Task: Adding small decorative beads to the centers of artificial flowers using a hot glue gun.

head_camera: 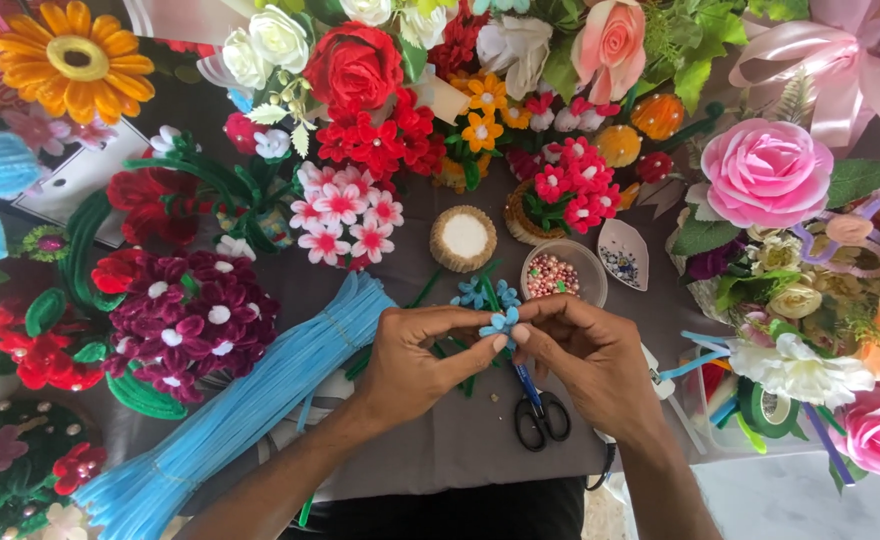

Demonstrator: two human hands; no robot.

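Pinch the small blue pipe-cleaner flower (501, 322) evenly between left hand (410, 360) and right hand (585, 355) fingers, clear of the scissors (538, 410) at 6 o'clock and the bead bowl (557, 273) at 12 o'clock.

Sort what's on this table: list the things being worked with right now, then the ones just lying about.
In use: small blue flower, pinched between left hand and right hand.

Lying about: scissors, bundle of blue pipe cleaners, bowl of beads, pink rose, green tape roll.

Two hands, left hand (415, 357) and right hand (578, 352), pinch a small blue pipe-cleaner flower (500, 325) just above black-handled scissors (540, 412), bead bowl (563, 272) beyond.
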